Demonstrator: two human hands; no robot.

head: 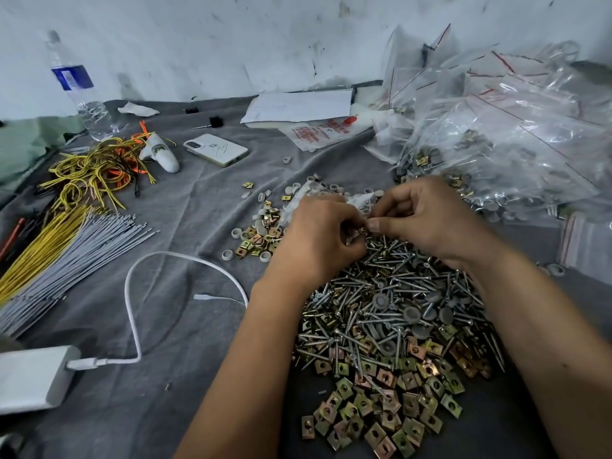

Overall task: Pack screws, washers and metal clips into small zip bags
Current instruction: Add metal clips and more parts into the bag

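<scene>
Hands: two, both raised just above the far edge of the hardware heap, fingertips meeting.
Left hand (326, 233): fingers curled in tight, pinching the mouth of a small clear zip bag (356, 202) whose body sticks out beyond the knuckles.
Right hand (427, 220): fingers curled, thumb and forefinger pinching one small brass-coloured metal clip (363, 230) right at the left hand's fingertips, at the bag's opening.
Screws (381, 293): too many to count, a loose silver pile directly below the hands on the grey cloth (185, 326).
Washers (410, 314): grey discs mixed into the screw pile, about ten showing on top; more may be buried.
Clips in the near heap (381, 409): dozens, flat squares in brass and greenish tones, spread toward the person.
Second small heap (258, 233): clips and pale ring-shaped pieces together, just left of the left hand; count unclear.
Filled bags (496, 154): a large clear stack at the far right, too overlapped to count.
Phone (216, 149): one, face down, well beyond the hands.
Water bottle (79, 91): one, upright at the far left.
Cable ties (66, 246): one grey bundle and one yellow bundle, lying at the left.
White cable (159, 293): one, looping from a white power bank (33, 379) at the near left.
</scene>
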